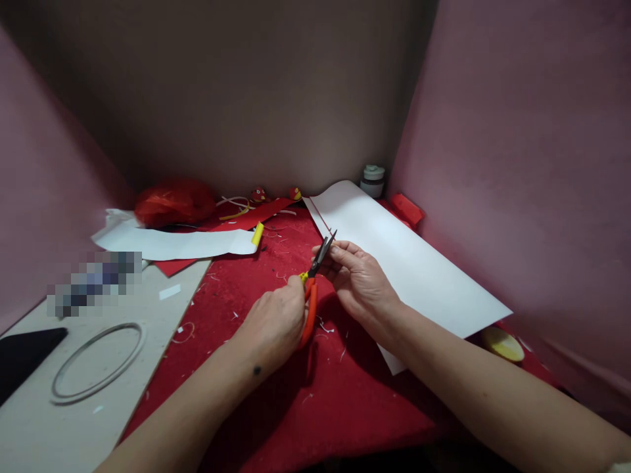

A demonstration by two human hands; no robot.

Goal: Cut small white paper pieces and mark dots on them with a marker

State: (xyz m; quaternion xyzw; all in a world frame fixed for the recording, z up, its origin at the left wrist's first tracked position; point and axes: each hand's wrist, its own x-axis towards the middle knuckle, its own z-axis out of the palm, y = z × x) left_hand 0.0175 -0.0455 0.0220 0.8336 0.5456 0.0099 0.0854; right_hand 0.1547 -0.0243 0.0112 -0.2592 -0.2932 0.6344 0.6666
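My left hand (276, 325) is closed around the orange handles of a pair of scissors (315, 276), whose dark blades point up and to the right. Beside the blades, my right hand (362, 282) pinches the left edge of a large white sheet of paper (409, 263). That sheet lies at an angle across the red cloth (296, 394) and reaches to the pink wall on the right. The blade tips sit at the paper's left edge, just above my right fingers.
A white board (98, 394) at left carries a metal ring (98, 360) and a dark object (24, 355). Behind lie another white sheet (172, 243), a yellow stick (257, 234), a red bag (170, 202), red paper (251, 217), a small jar (373, 180). A yellow disc (503, 343) peeks out at right.
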